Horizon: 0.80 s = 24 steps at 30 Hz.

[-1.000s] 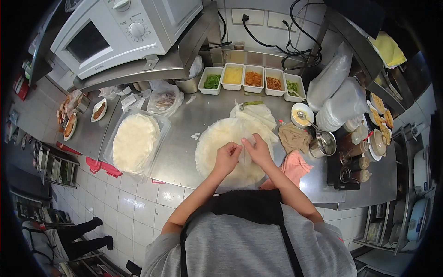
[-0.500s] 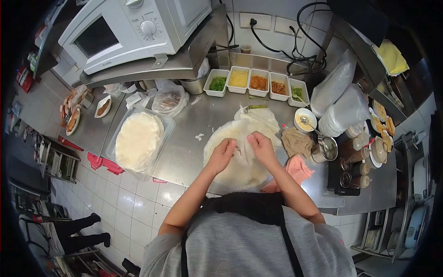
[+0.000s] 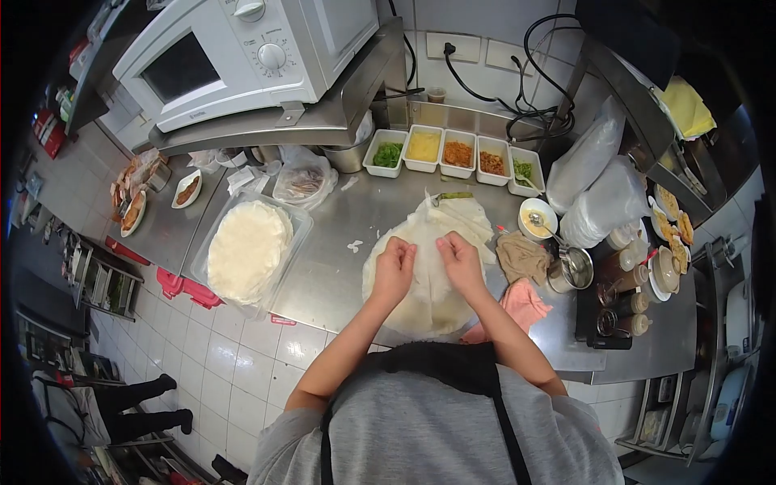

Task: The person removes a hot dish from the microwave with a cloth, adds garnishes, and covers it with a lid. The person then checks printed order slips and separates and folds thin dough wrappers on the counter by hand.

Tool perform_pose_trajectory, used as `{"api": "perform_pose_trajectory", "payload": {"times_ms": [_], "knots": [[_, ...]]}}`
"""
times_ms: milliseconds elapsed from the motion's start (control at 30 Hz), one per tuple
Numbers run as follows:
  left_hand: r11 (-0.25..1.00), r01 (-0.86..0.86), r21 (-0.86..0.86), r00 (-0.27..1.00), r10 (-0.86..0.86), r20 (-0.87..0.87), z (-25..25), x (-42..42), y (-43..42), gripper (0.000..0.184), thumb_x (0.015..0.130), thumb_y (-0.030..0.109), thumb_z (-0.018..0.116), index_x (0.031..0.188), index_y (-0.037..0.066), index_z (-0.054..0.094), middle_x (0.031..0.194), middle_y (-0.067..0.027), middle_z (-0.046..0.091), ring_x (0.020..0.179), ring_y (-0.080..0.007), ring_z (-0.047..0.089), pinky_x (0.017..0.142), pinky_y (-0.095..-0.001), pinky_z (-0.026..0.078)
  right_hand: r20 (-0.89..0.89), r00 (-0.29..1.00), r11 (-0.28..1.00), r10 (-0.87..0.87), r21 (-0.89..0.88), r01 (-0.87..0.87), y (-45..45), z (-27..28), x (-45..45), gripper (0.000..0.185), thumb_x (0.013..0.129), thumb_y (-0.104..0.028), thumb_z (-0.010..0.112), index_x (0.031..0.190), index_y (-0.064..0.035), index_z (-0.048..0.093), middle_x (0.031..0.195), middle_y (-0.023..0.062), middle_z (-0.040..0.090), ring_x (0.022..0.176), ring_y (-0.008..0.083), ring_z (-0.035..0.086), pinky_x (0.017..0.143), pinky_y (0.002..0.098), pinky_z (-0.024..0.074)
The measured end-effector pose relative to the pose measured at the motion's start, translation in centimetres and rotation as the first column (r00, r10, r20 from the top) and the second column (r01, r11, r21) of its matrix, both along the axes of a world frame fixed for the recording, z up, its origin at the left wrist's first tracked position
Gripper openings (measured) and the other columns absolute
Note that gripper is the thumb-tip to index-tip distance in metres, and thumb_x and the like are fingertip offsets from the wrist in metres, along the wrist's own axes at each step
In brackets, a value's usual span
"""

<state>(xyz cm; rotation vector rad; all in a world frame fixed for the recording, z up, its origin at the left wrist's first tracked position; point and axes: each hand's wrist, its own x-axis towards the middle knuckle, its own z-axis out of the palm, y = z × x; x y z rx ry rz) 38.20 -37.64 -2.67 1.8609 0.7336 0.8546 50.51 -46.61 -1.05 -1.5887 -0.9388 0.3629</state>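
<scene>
We are watching a thin, pale, translucent sheet [image 3: 426, 257] that is standing partly lifted between two hands, above a pale round layer of wrappers [image 3: 430, 311] near the middle of the shiny steel table [image 3: 323, 271]. The bare left hand [image 3: 395, 265] is pinching the sheet's left part with thumb and fingertips drawn together, and the bare right hand [image 3: 459, 263] is pinching its right part the same way, a narrow gap separating the two. Just beyond, on the far side, we are seeing pale folded sheets [image 3: 473, 216] lying beside a slim green piece [image 3: 455, 195]. To the left, a clear rectangular plastic tub [image 3: 301, 238] is holding a thick stack of white round wrappers [image 3: 249, 249]. To the right, a crumpled brown cloth [image 3: 521, 257] and a pink cloth [image 3: 525, 303] are lying near a round white bowl [image 3: 550, 208]. Farther off, five white rectangular containers [image 3: 422, 166] are standing in a row, holding green, yellow, orange and brown fillings.
</scene>
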Motion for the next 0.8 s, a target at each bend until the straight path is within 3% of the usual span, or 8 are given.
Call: {"api": "perform_pose_trajectory", "payload": {"times_ms": [67,200,233,367,467,633,733,800], "knots": [[0.991,-0.078,0.109,0.997,0.08,-0.01,-0.2,-0.8,0.6,0.018,0.093,0.015,0.055,0.084,0.002,0.046,0.056,0.0001,0.049,0.048,-0.0058,0.043,0.044,-0.0241,0.035,-0.011,0.998,0.999,-0.054,-0.007,0.054,-0.3,-0.3,0.9,0.026,0.089,-0.019,0.057,0.074,-0.0003,0.048,0.053,0.0051,0.04,0.051,0.0098,0.035,0.047,0.0294,0.0332],[0.983,-0.111,-0.144,0.993,0.115,0.013,-0.4,-2.3,1.1,0.019,0.093,0.018,0.055,0.085,0.002,0.047,0.055,-0.0002,0.05,0.045,-0.0077,0.045,0.042,-0.0251,0.038,-0.131,0.989,0.996,-0.065,0.053,0.072,-0.8,-0.4,2.2,0.023,0.09,-0.016,0.056,0.075,-0.0009,0.048,0.058,0.0033,0.04,0.057,0.009,0.036,0.052,0.027,0.0345],[0.973,-0.032,-0.228,0.998,0.019,-0.06,-0.2,-2.7,1.0,0.02,0.094,0.02,0.053,0.089,0.001,0.048,0.066,-0.0026,0.055,0.056,-0.0088,0.053,0.05,-0.0253,0.044,-0.11,0.994,0.997,0.005,0.076,0.003,-0.9,-0.3,2.2,0.022,0.09,-0.016,0.056,0.076,-0.0009,0.048,0.06,0.0033,0.04,0.058,0.0091,0.037,0.053,0.0266,0.035],[0.886,0.134,-0.445,0.981,-0.054,0.187,0.5,-1.2,1.0,0.033,0.093,0.029,0.054,0.105,-0.001,0.05,0.109,-0.0111,0.054,0.084,-0.0123,0.057,0.07,-0.0281,0.048,-0.019,0.976,0.973,0.215,0.091,-0.213,-1.0,1.8,0.5,0.019,0.09,-0.014,0.055,0.078,-0.001,0.048,0.065,0.0035,0.043,0.062,0.0096,0.039,0.057,0.0253,0.0363],[0.975,0.099,-0.2,0.986,-0.069,0.149,0.7,0.3,1.4,0.032,0.091,0.027,0.059,0.104,-0.001,0.055,0.097,-0.0078,0.06,0.075,-0.0095,0.055,0.065,-0.0254,0.046,0.002,0.961,0.96,0.275,0.059,-0.275,-1.2,2.6,-0.3,0.018,0.09,-0.013,0.055,0.078,-0.0012,0.048,0.065,0.0036,0.044,0.06,0.0111,0.04,0.056,0.0259,0.0368],[0.965,0.08,-0.249,0.989,-0.046,0.14,2.5,0.7,0.6,0.021,0.088,0.021,0.062,0.09,0.0,0.062,0.068,-0.0011,0.059,0.056,-0.0057,0.046,0.053,-0.0241,0.041,-0.236,0.93,0.951,0.283,0.197,-0.239,-0.9,2.0,0.0,0.019,0.088,-0.018,0.059,0.081,-0.0021,0.051,0.066,0.0039,0.049,0.058,0.0104,0.042,0.054,0.0255,0.0365],[0.993,0.049,-0.104,0.998,-0.045,0.036,3.9,0.6,-0.7,0.018,0.088,0.018,0.062,0.083,0.001,0.061,0.061,0.0,0.056,0.054,-0.0041,0.042,0.048,-0.0243,0.037,0.059,0.998,0.992,-0.001,0.123,-0.006,-0.1,4.0,-0.4,0.02,0.086,-0.02,0.064,0.08,-0.0024,0.056,0.062,0.0036,0.052,0.055,0.0088,0.044,0.051,0.0253,0.0365],[1.0,0.029,0.007,1.0,-0.029,-0.005,4.1,0.6,-1.0,0.02,0.089,0.018,0.062,0.078,0.001,0.058,0.058,-0.0008,0.053,0.053,-0.0041,0.039,0.046,-0.025,0.035,0.039,0.996,0.995,0.086,-0.052,-0.084,0.0,4.3,0.2,0.021,0.085,-0.02,0.066,0.076,-0.0027,0.056,0.062,-0.0012,0.051,0.057,0.0058,0.043,0.052,0.0228,0.0361]]}}
